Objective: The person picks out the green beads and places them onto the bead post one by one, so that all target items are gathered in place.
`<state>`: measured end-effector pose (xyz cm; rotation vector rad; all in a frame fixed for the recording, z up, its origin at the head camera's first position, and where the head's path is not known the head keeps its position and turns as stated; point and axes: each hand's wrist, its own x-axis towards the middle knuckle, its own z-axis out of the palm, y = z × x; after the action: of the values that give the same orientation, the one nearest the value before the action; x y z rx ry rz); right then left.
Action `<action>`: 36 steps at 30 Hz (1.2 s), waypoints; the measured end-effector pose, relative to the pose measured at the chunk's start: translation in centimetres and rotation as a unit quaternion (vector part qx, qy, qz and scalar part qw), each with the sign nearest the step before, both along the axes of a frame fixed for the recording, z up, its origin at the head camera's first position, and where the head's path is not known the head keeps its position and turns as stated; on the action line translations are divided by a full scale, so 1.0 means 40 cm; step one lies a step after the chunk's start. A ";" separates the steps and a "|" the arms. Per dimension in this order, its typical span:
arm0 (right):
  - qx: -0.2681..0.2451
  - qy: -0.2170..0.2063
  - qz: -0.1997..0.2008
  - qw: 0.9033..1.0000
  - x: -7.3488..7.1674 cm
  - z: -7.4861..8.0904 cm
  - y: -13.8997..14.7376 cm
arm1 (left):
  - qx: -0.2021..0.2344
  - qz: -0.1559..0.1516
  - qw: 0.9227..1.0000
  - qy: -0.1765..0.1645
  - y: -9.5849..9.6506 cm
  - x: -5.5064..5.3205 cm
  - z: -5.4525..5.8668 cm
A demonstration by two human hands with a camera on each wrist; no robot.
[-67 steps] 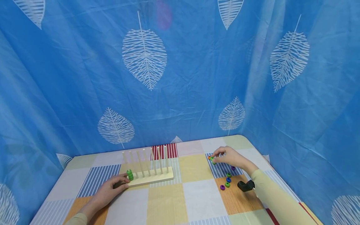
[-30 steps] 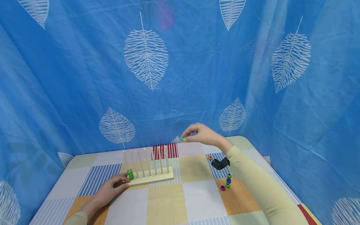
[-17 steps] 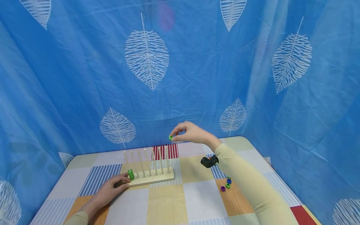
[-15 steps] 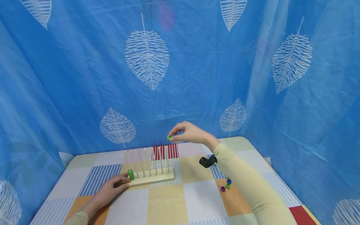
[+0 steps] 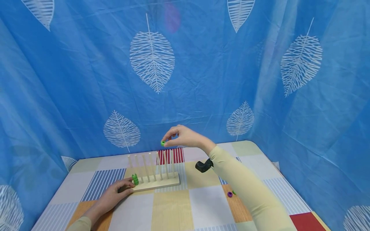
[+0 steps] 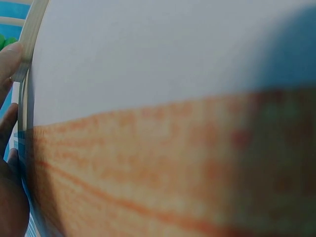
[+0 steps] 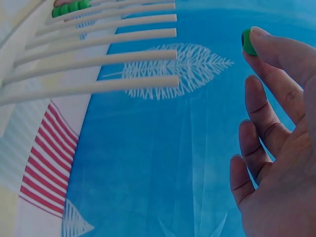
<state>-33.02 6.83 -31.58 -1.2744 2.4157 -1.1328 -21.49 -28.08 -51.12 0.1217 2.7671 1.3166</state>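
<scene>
My right hand [image 5: 185,136] pinches a green bead [image 5: 163,143] between thumb and forefinger, above the tops of the pegs. In the right wrist view the bead [image 7: 248,43] shows its dark hole, and the other fingers are loosely bent behind it. My left hand [image 5: 115,191] holds the left end of a wooden peg board [image 5: 157,184], which has a row of several upright pegs. Several green beads [image 5: 135,180] are stacked on its leftmost peg. The left wrist view shows only part of that hand [image 6: 10,177] at the board's end [image 6: 30,37].
A purple bead [image 5: 229,194] lies on the patchwork tablecloth [image 5: 206,205] at the right, beside a green one [image 5: 234,192] partly behind the right forearm. A black wrist device [image 5: 204,165] sits on the right wrist. A blue leaf-print curtain [image 5: 196,80] surrounds the table.
My right hand picked up a green bead at the far right, lifted it and carried it left to above the pegs. The left hand has stayed on the board.
</scene>
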 end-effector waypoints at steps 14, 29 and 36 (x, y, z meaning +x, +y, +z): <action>0.002 0.003 0.045 0.999 0.000 -0.004 -0.093 | -0.003 0.000 1.000 0.002 0.001 0.005 0.003; -0.003 -0.006 0.074 0.997 -0.007 -0.027 -0.166 | -0.006 -0.003 1.000 0.005 -0.002 0.003 0.002; -0.004 -0.022 0.075 0.997 -0.010 -0.036 -0.194 | 0.000 -0.009 1.000 0.005 -0.004 0.000 0.003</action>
<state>-33.42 -0.92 -33.04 -1.3927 2.2438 -1.1158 -21.50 -28.23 -51.02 0.1521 2.7676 1.3147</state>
